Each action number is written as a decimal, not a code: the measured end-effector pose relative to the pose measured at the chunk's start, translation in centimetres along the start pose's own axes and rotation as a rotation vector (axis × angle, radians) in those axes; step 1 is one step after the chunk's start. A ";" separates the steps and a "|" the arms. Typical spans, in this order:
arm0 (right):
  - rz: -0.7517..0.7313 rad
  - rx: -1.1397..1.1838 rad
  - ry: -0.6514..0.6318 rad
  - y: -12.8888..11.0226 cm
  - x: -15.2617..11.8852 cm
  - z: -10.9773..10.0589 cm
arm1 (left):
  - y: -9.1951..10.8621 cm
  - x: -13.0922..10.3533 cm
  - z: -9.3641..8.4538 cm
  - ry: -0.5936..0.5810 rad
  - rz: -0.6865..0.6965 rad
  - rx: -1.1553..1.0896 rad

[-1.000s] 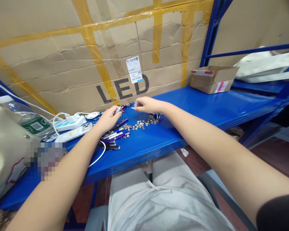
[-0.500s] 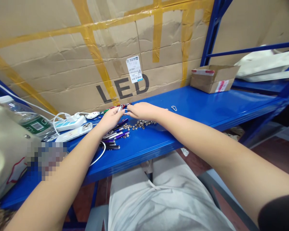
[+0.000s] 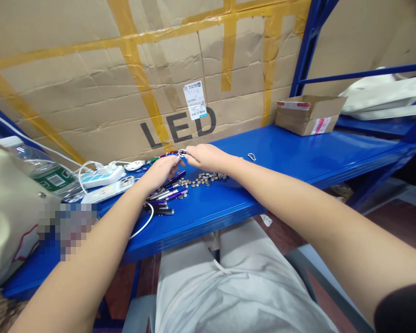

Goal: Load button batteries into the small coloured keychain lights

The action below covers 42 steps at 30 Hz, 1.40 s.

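A small silvery ring-like piece (image 3: 181,153) is pinched between my two hands above the back of the blue shelf. My left hand (image 3: 162,172) is closed on its left side, and my right hand (image 3: 203,156) is closed on its right side. Below them lie several purple, silver and black metal tubes (image 3: 166,195). Beside the tubes is a spread of small round button cells (image 3: 203,179). Red and green tubes (image 3: 164,155) lie behind my hands. A silver carabiner (image 3: 251,157) rests to the right.
On the left of the blue shelf (image 3: 194,217) are a phone (image 3: 107,190), a power strip (image 3: 106,176), a plastic bottle (image 3: 52,173) and a cream bag (image 3: 10,212). An open cardboard box (image 3: 308,115) stands at the back right. Large taped cardboard (image 3: 90,92) rises behind.
The silvery tube end seen at my left fingertips is no longer visible there. A ring-like piece now shows between my hands, and my right hand has shifted slightly up and left.
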State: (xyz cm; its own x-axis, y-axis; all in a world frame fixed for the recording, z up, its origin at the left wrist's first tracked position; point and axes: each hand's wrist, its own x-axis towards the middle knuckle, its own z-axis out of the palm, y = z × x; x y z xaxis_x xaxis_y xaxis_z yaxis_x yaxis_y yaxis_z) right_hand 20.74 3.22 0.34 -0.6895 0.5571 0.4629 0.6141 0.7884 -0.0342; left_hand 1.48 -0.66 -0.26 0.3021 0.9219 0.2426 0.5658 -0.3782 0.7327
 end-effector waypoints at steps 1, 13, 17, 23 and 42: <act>-0.016 0.002 -0.003 -0.1 0.0 0.0 | 0.2 0.0 0.1 -0.021 -0.031 -0.096; -0.048 0.019 0.027 -0.8 0.1 0.4 | 1.7 -0.3 -0.2 -0.119 -0.284 -0.438; -0.049 0.075 0.040 -0.9 0.2 0.2 | 2.1 -0.3 -0.1 -0.110 -0.292 -0.455; -0.057 0.057 0.028 -0.9 0.1 0.2 | 2.2 -0.6 -0.3 -0.137 -0.315 -0.513; 0.250 0.442 -0.035 2.4 -0.1 0.0 | -1.2 0.0 -3.3 0.401 -0.489 -0.565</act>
State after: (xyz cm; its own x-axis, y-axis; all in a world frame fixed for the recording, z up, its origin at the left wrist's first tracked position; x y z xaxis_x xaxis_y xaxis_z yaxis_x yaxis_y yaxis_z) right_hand 22.32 5.05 0.19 -0.5592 0.7455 0.3627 0.5464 0.6604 -0.5150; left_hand -1.68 0.04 0.97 -0.2321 0.9711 -0.0558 0.0609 0.0717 0.9956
